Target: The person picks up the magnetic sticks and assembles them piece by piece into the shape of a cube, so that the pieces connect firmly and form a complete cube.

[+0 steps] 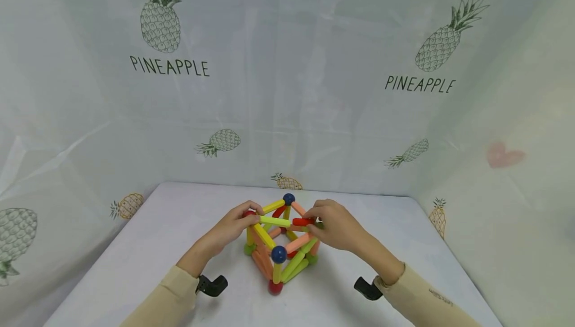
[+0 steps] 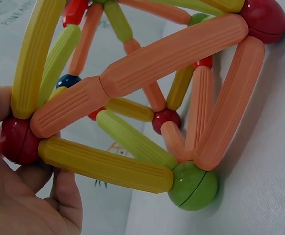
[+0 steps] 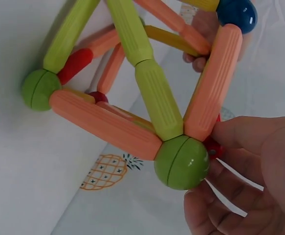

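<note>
A cube-like frame of magnetic rods and balls stands on the table, with a dark blue ball (image 1: 279, 254) at its near top corner. My left hand (image 1: 233, 224) grips a red ball (image 2: 20, 141) at the left top corner. From that ball a light-green rod (image 1: 275, 221) reaches toward the middle. Across from it, my right hand (image 1: 334, 222) pinches a red rod (image 1: 302, 221) beside the green ball (image 3: 181, 162) at the right top corner. The two rods' ends are almost in line; whether they touch I cannot tell. Fingers partly cover the red rod in the right wrist view.
Another blue ball (image 1: 289, 199) tops the far corner. A lower red ball (image 1: 275, 287) and green ball (image 2: 192, 185) rest on the white table (image 1: 179, 247). Behind the table hangs a pineapple-print curtain (image 1: 287, 92). Black wrist cameras (image 1: 213, 285) sit near both sleeves.
</note>
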### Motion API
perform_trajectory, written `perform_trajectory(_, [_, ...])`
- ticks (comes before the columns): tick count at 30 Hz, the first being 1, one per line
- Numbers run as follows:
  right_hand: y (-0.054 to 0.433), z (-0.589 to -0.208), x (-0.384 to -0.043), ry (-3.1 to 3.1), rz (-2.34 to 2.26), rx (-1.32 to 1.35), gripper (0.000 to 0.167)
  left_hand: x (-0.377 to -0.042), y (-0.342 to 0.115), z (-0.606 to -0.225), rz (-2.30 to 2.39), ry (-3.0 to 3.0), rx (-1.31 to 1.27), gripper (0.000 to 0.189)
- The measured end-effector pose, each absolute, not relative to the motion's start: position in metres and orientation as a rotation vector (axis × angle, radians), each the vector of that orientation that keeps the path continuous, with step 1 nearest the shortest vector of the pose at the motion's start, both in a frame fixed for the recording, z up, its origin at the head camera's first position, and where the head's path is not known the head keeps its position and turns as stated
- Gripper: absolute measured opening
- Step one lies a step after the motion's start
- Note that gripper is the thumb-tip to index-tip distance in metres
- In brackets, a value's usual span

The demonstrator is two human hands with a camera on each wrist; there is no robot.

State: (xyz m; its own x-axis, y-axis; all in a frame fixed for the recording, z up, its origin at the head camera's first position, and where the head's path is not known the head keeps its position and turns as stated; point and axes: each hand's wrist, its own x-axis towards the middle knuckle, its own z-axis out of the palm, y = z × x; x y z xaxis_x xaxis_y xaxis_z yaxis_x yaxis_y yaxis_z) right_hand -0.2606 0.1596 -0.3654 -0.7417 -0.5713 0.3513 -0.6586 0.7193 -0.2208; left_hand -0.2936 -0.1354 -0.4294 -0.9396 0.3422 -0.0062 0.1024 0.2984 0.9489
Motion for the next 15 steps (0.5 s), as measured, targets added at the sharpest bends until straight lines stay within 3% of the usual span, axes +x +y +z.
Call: perform_trajectory(15, [0.1599,-0.3626,-0.2636,-2.697,0.593,0.959,0.014,-0.292,-0.1352,-0.4259,1.714,2.347,0.409,0.02])
